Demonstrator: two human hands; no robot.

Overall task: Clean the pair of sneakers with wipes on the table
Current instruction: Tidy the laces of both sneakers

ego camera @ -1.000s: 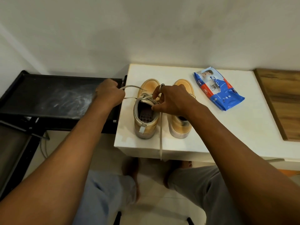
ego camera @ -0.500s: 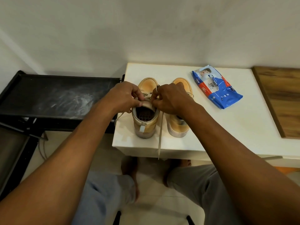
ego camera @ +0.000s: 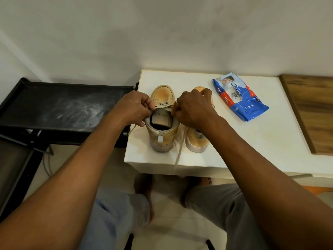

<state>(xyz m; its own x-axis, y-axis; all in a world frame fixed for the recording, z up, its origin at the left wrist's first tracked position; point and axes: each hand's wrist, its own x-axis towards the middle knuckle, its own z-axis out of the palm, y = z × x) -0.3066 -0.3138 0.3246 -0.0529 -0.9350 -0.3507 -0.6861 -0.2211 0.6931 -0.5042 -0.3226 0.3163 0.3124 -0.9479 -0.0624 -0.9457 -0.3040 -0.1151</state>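
Two tan sneakers stand side by side, heels toward me, on the white table (ego camera: 252, 141). My left hand (ego camera: 131, 108) pinches the lace at the left side of the left sneaker (ego camera: 163, 136). On the other side of that shoe's opening my right hand (ego camera: 192, 109) grips the lace too, and it covers much of the right sneaker (ego camera: 195, 141). One pale lace end (ego camera: 178, 154) hangs down over the table's front edge. A blue pack of wipes (ego camera: 239, 97) lies flat to the right of the shoes.
A black metal rack (ego camera: 59, 107) with a dusty shelf stands against the table's left side. A wooden board (ego camera: 310, 112) covers the table's right end. A white wall rises behind. My knees and bare feet are below the front edge.
My left hand has come back from the left, where it had pulled the lace out, to the left sneaker's opening. Both hands now hold the lace close together there.
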